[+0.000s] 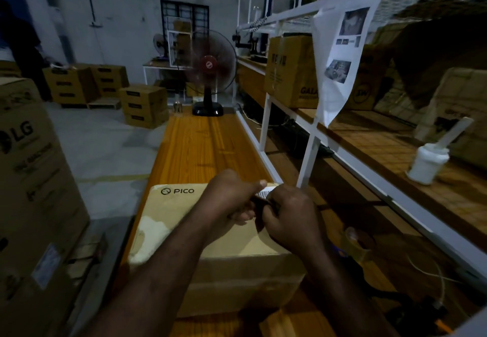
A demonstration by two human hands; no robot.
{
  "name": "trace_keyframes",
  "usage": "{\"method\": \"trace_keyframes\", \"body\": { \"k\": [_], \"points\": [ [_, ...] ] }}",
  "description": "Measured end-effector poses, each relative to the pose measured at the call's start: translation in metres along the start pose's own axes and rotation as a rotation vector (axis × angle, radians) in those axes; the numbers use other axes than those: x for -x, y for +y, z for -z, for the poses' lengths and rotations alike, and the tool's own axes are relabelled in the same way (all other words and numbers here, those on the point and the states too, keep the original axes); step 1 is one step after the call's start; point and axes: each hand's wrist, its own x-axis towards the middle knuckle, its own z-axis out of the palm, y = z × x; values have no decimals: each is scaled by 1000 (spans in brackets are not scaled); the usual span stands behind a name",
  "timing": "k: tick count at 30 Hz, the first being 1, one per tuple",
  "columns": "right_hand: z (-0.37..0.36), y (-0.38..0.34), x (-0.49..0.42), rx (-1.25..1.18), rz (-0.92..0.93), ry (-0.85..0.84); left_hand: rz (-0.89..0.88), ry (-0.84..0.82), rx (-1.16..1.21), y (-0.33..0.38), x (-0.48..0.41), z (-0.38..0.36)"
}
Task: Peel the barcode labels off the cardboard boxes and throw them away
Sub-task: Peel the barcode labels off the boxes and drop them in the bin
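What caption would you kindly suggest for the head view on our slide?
Left hand and right hand pinch a barcode label on the PICO cardboard box.

"PICO" on the near box [184,231]; "LG" on the left carton [31,165].

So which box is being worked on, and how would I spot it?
Find the long orange wooden table that runs toward you from the standing fan. At its near end lies a pale cardboard box. Unlike the LG carton beside it, it is printed PICO, and the left hand and right hand meet at a white barcode label near its far right corner.
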Motion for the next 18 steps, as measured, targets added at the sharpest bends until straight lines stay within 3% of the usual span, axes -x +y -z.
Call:
{"method": "trace_keyframes", "body": {
  "k": [5,8,13,18],
  "points": [
    [13,-9,29,-45,6,53,-17,44,-100,2,14,-7],
    [24,-17,49,-191,-11,72,-159,112,-163,-11,35,-12],
    [36,-13,68,-484,-189,312,-384,259,-180,-36,80,-27],
    [30,-11,75,-372,-179,311,-392,339,-183,-47,94,-33]
  ]
}}
